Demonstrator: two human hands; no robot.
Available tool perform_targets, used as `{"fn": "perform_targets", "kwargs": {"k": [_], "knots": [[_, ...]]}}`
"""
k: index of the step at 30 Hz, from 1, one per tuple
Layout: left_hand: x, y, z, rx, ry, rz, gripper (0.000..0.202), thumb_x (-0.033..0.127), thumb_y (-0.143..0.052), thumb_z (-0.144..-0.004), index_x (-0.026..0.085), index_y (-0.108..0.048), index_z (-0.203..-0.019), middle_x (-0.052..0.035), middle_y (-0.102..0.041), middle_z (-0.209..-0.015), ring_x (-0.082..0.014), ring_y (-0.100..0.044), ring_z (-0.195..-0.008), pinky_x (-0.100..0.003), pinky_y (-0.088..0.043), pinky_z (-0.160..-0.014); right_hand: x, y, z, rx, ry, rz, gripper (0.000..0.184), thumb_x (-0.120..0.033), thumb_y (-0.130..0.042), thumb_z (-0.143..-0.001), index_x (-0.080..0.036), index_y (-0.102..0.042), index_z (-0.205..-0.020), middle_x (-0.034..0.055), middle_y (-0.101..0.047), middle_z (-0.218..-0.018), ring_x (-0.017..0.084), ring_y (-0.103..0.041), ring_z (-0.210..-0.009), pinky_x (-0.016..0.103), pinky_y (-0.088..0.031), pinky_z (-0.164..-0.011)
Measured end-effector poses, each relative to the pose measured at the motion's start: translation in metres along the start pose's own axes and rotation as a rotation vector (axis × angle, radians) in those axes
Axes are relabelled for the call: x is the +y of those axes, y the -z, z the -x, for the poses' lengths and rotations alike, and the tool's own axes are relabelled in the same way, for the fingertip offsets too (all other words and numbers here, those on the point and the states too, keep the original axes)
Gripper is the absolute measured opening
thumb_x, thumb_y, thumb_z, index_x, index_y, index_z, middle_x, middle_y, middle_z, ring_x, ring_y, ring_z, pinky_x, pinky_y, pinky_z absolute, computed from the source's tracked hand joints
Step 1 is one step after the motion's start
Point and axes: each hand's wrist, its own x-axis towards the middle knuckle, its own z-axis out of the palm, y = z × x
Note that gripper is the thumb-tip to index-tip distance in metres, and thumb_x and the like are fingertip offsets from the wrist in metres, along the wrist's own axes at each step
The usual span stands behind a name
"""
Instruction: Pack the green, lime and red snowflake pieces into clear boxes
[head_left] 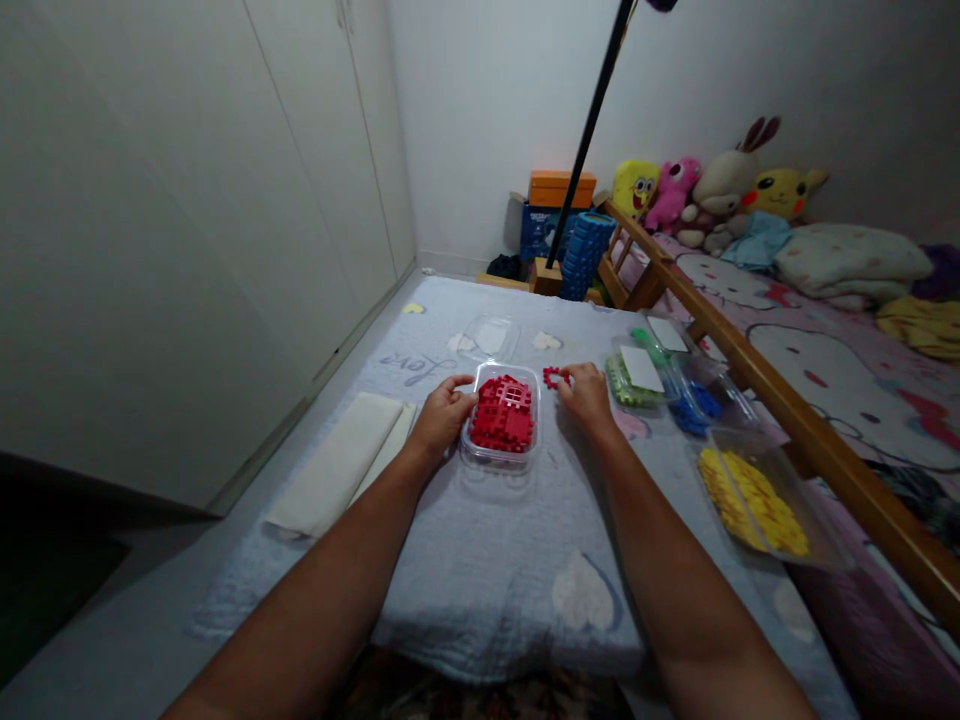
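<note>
In the head view, a clear plastic container [538, 440] filled with red interlocking building pieces [504, 418] stands in the middle of the table. My left hand [441, 420] grips its left rim, thumb and fingers closed on the edge. To the right of the container, my right hand [586, 397] pinches a red notched frame piece [553, 378] at or just above the cloth. Behind the container lies a clear lid [491, 338] with a white label.
A folded cream cloth [337, 460] lies at left. Along the right edge sit clear boxes of green pieces [634, 392], blue pieces [697, 405] and yellow pieces [750, 500]. Beyond them runs a wooden bed rail [720, 320]. A black pole [589, 130] rises behind the table.
</note>
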Motion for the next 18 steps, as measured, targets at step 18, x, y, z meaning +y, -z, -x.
{"fn": "perform_targets", "kwargs": {"k": [18], "knots": [[0.002, 0.000, 0.002, -0.023, 0.048, 0.025, 0.060, 0.040, -0.079, -0.064, 0.014, -0.061, -0.116, 0.0097, -0.050, -0.056, -0.0093, -0.041, -0.047, -0.022, -0.025, -0.049, 0.016, -0.017, 0.015, 0.147, -0.006, -0.151, 0.018, -0.025, -0.060, -0.088, -0.020, -0.075, -0.097, 0.0121, -0.059, -0.111, 0.029, -0.054, -0.109, 0.048, -0.044, -0.102]]}}
